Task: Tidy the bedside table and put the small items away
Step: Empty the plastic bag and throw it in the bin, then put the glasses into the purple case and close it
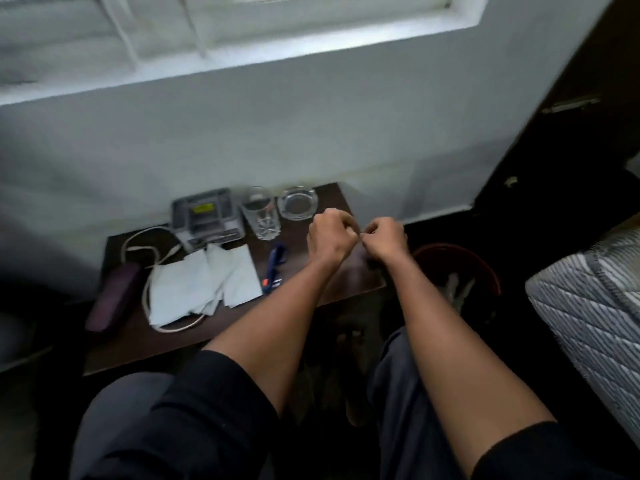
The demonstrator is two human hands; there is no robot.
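Dark bedside table under a pale wall, tissues, blue pen, drinking glass and ashtray left of left hand and right hand, fingers curled knuckle to knuckle, seemingly pinching something tiny, unidentifiable, beside the red bin.

Head view looks steeply down, somewhat blurred, onto bedside table.

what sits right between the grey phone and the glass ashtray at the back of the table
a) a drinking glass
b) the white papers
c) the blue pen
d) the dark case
a: the drinking glass stands between the phone and the ashtray along the wall.
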